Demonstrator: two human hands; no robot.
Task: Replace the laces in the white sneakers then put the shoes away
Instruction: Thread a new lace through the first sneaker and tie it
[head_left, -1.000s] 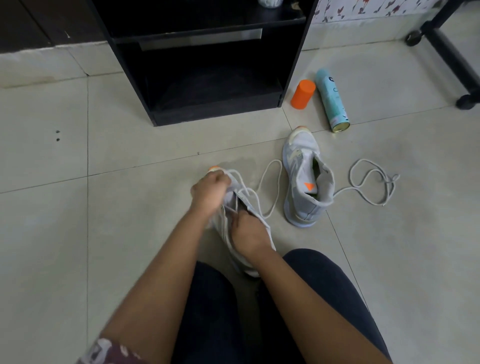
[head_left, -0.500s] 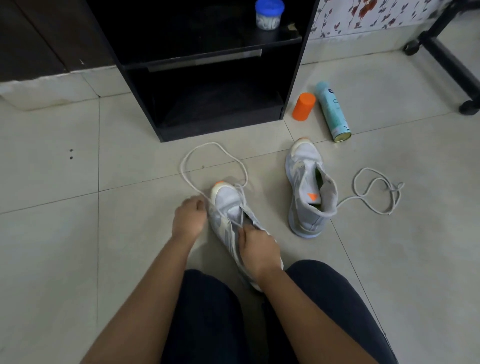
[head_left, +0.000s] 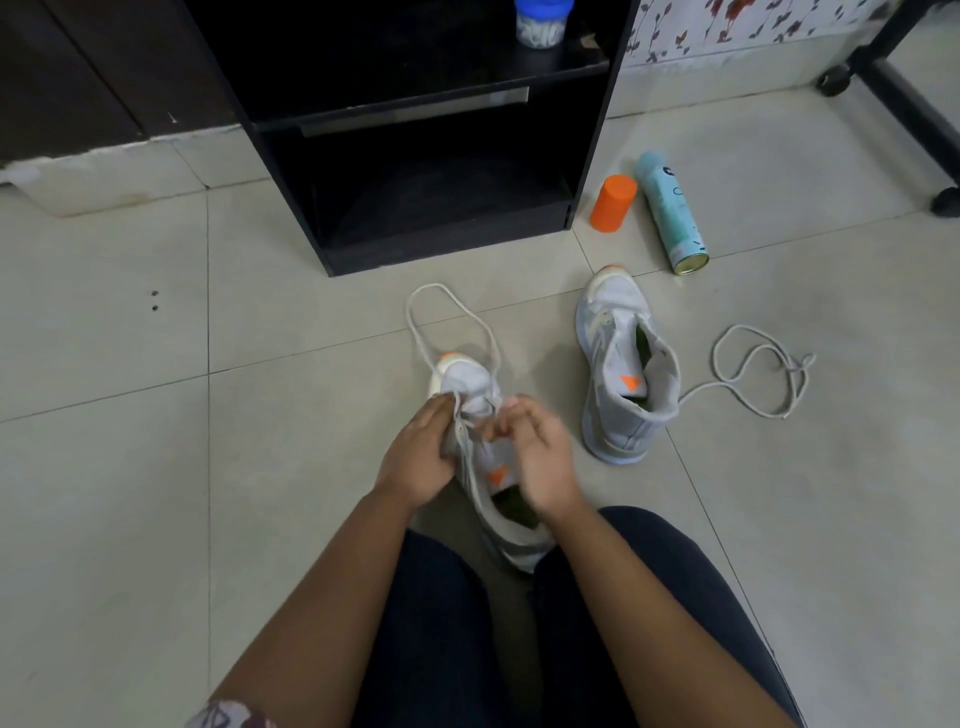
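A white sneaker (head_left: 467, 382) with an orange toe tip lies on the floor between my knees, toe pointing away. Its white lace (head_left: 447, 297) runs through the front eyelets and loops out on the tiles past the toe. My left hand (head_left: 421, 452) grips the shoe's left side at the eyelets, thumb on top. My right hand (head_left: 540, 457) hovers over the tongue, its curled fingers pinching the lace by the front eyelets. The second white sneaker (head_left: 623, 374) stands unlaced to the right, with a loose white lace (head_left: 753, 374) trailing from its heel across the floor.
A black open shelf unit (head_left: 415, 244) stands straight ahead, with a blue-lidded jar (head_left: 543, 21) on its upper shelf. An orange cap (head_left: 613, 202) and a teal spray can (head_left: 672, 213) lie right of it. A black wheeled frame (head_left: 909, 104) is at the far right.
My left hand came back from the shoe's left side to the eyelets. My right hand lifted off the tongue and moved forward to the lace. The lace loop still lies past the toe.
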